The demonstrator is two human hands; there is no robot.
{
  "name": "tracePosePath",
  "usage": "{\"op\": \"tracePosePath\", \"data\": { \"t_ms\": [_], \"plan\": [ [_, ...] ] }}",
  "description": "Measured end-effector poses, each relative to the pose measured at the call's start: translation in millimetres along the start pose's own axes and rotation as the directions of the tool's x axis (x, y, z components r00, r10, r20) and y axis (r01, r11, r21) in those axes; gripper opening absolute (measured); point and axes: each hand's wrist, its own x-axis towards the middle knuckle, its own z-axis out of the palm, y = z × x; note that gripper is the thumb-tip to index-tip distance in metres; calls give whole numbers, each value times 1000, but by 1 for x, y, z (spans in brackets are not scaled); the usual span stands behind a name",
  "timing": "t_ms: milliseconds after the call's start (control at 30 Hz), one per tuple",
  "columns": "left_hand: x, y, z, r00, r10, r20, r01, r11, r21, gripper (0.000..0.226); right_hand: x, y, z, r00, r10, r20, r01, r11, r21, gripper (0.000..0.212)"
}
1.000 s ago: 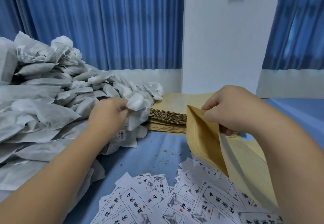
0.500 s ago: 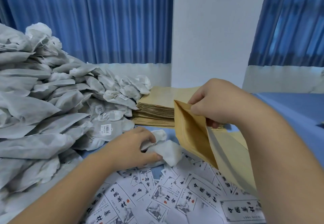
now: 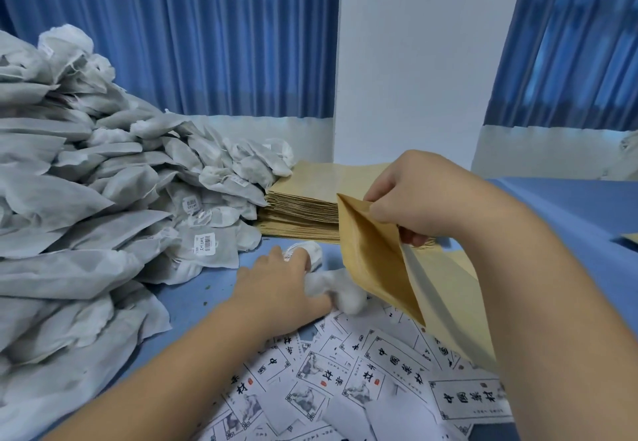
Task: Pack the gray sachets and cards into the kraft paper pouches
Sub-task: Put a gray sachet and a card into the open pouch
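Note:
My left hand [image 3: 281,285] grips a crumpled gray sachet [image 3: 340,288] low over the blue table, right beside the mouth of a kraft paper pouch [image 3: 376,261]. My right hand [image 3: 417,199] pinches the pouch's top edge and holds it up, opened and tilted toward the sachet. A big heap of gray sachets [image 3: 86,205] fills the left side. Printed white cards [image 3: 362,371] lie scattered at the front. A stack of flat kraft pouches [image 3: 310,199] sits behind the hands.
The table has a blue cover [image 3: 569,212]. Blue curtains [image 3: 207,36] and a white wall column [image 3: 414,60] stand behind it. Another kraft piece [image 3: 630,237] peeks in at the right edge.
My left hand pulled a sachet from the heap and brought it down and right to the pouch's mouth. My right hand kept holding the pouch open.

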Motion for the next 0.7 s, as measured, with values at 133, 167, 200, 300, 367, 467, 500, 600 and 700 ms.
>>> {"op": "tracePosePath", "data": {
  "t_ms": [133, 167, 200, 300, 367, 467, 500, 600, 700],
  "plan": [
    [6, -9, 3, 998, 27, -55, -33, 994, -102, 44, 0, 2, 0, 1000, 5, 13, -5, 1000, 2, 28],
    [7, -11, 4, 996, 35, -80, -46, 989, -140, 43, 0, 2, 0, 1000, 7, 14, -7, 1000, 6, 28],
    [7, -13, 4, 994, 42, -100, -58, 983, -173, 41, 0, 3, 0, 1000, 8, 17, -8, 1000, 7, 28],
    [7, -20, -2, 985, 40, -168, -88, 953, -289, 35, 0, 3, 0, 1000, 5, 23, -5, 1000, 7, 29],
    [7, -24, -13, 965, 21, -261, -129, 905, -405, 35, 1, 3, -1, 1000, 4, 19, -5, 1000, 11, 29],
    [5, -28, -35, 929, -29, -368, -229, 737, -636, 39, 0, 3, -2, 1000, 5, 12, -6, 1000, 11, 28],
    [3, -29, -42, 924, -42, -380, -262, 653, -711, 41, 0, 4, -2, 1000, 5, 12, -5, 1000, 14, 28],
    [-1, -31, -58, 941, 33, -336, -326, 349, -878, 34, 0, 4, -3, 1000, 5, 18, -5, 1000, 21, 28],
    [-5, -24, -72, 949, 136, -286, -307, 177, -935, 26, 0, 6, -3, 1000, 11, 15, -11, 1000, 25, 24]
  ]
}}
